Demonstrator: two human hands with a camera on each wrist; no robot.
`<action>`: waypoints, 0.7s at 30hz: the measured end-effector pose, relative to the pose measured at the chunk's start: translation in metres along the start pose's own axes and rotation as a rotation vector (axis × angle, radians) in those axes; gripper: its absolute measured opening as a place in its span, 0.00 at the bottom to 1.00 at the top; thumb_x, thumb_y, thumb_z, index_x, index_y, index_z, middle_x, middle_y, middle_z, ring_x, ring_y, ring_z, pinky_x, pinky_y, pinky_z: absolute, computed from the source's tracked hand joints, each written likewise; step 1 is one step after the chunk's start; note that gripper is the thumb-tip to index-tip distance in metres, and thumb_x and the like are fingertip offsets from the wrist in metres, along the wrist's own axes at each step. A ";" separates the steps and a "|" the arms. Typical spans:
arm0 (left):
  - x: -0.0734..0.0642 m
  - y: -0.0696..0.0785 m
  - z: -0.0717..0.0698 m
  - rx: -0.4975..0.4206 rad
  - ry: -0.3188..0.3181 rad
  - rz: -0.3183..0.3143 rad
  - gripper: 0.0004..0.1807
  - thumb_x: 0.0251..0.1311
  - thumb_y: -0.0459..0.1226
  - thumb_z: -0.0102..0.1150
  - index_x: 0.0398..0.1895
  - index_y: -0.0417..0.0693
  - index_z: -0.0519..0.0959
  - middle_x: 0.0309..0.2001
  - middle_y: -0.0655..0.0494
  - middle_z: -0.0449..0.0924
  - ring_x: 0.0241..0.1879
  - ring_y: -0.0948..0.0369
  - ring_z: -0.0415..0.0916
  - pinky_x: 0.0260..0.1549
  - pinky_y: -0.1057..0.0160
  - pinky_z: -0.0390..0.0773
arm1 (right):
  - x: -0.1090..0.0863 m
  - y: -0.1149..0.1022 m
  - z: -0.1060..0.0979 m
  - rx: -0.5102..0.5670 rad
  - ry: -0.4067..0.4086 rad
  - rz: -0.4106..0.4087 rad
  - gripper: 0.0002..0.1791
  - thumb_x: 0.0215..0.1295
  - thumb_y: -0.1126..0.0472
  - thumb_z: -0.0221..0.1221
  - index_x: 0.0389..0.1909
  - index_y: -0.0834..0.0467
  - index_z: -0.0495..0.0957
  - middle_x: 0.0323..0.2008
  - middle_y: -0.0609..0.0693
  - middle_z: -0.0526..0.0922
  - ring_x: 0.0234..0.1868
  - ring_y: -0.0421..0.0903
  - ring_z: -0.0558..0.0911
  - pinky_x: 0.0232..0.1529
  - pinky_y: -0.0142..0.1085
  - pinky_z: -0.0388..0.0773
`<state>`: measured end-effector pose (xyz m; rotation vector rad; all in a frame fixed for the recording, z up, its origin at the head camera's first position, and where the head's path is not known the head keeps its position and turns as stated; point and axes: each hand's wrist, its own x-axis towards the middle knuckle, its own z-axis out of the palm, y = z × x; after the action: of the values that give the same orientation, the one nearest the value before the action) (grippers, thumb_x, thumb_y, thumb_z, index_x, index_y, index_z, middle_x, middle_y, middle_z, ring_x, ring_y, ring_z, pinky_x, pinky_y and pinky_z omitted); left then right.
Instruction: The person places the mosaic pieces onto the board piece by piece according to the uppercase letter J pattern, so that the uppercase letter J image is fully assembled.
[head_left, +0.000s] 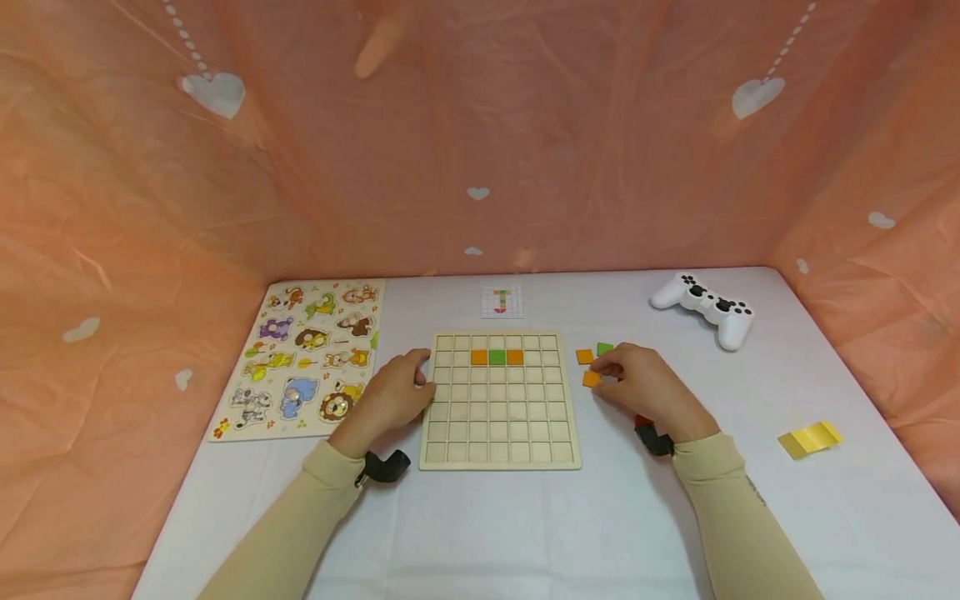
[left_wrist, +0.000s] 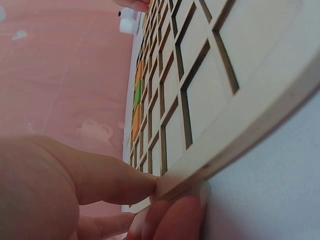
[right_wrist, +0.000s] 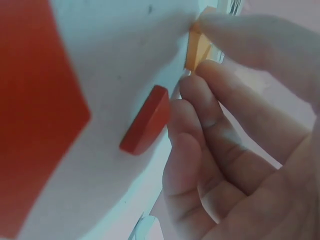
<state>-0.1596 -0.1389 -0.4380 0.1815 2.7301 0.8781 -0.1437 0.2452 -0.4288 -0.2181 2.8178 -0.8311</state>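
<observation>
A wooden grid board [head_left: 498, 467] lies in the middle, with an orange, a green [head_left: 497, 357] and another orange tile side by side in one of its upper rows. My left hand [head_left: 393, 390] grips the board's left edge; in the left wrist view the thumb [left_wrist: 115, 177] lies against the rim and fingers curl at its underside. Right of the board, my right hand [head_left: 648, 383] pinches an orange tile [head_left: 591, 379] at the table between thumb and forefinger. Another orange tile [head_left: 584, 357] and a green tile [head_left: 605, 348] lie just beyond. Under the hand is a red tile [right_wrist: 145, 122].
A small pattern card [head_left: 502, 302] lies behind the board. An animal puzzle board [head_left: 300, 429] is at the left. A white game controller [head_left: 702, 308] stands at the back right, and a folded yellow piece [head_left: 810, 439] lies at the right. Orange curtains surround the table.
</observation>
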 end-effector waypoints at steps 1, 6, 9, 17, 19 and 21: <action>0.000 0.000 0.000 0.002 0.002 0.001 0.35 0.72 0.38 0.60 0.80 0.37 0.67 0.45 0.48 0.79 0.39 0.56 0.75 0.39 0.61 0.73 | 0.000 0.000 0.000 0.001 0.000 -0.001 0.14 0.67 0.61 0.70 0.52 0.59 0.89 0.45 0.53 0.87 0.48 0.51 0.82 0.54 0.47 0.79; -0.001 0.001 -0.002 0.004 0.002 0.003 0.35 0.71 0.38 0.61 0.79 0.36 0.68 0.45 0.48 0.79 0.39 0.55 0.74 0.39 0.60 0.73 | 0.001 -0.002 0.002 -0.009 0.006 -0.006 0.13 0.68 0.61 0.70 0.51 0.59 0.89 0.44 0.53 0.86 0.46 0.50 0.82 0.52 0.46 0.79; -0.001 0.001 -0.002 0.001 0.001 0.004 0.35 0.71 0.38 0.61 0.79 0.37 0.68 0.45 0.48 0.79 0.39 0.55 0.74 0.39 0.60 0.73 | 0.002 -0.002 0.003 -0.015 0.012 -0.009 0.12 0.68 0.62 0.70 0.51 0.59 0.90 0.44 0.53 0.86 0.45 0.51 0.81 0.52 0.46 0.78; -0.001 0.000 -0.002 -0.012 -0.001 0.006 0.35 0.72 0.38 0.61 0.80 0.37 0.67 0.46 0.47 0.80 0.40 0.55 0.75 0.40 0.60 0.73 | 0.001 -0.005 0.003 -0.022 0.025 -0.035 0.11 0.67 0.63 0.70 0.49 0.59 0.90 0.42 0.53 0.86 0.45 0.50 0.81 0.51 0.46 0.78; 0.000 -0.001 -0.001 -0.013 -0.001 0.005 0.35 0.72 0.38 0.61 0.80 0.37 0.67 0.47 0.47 0.80 0.40 0.55 0.75 0.40 0.59 0.74 | 0.001 -0.005 0.003 -0.019 0.028 -0.040 0.11 0.67 0.62 0.71 0.49 0.59 0.90 0.42 0.53 0.86 0.45 0.50 0.81 0.52 0.47 0.79; 0.000 -0.001 0.000 -0.012 -0.001 0.003 0.35 0.72 0.38 0.61 0.80 0.38 0.67 0.47 0.47 0.80 0.40 0.55 0.76 0.41 0.59 0.74 | 0.000 -0.006 0.004 -0.016 0.036 -0.054 0.11 0.68 0.61 0.71 0.49 0.59 0.90 0.42 0.53 0.86 0.45 0.51 0.82 0.53 0.48 0.79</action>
<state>-0.1597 -0.1401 -0.4387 0.1841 2.7238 0.8944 -0.1428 0.2381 -0.4285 -0.2851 2.8652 -0.8317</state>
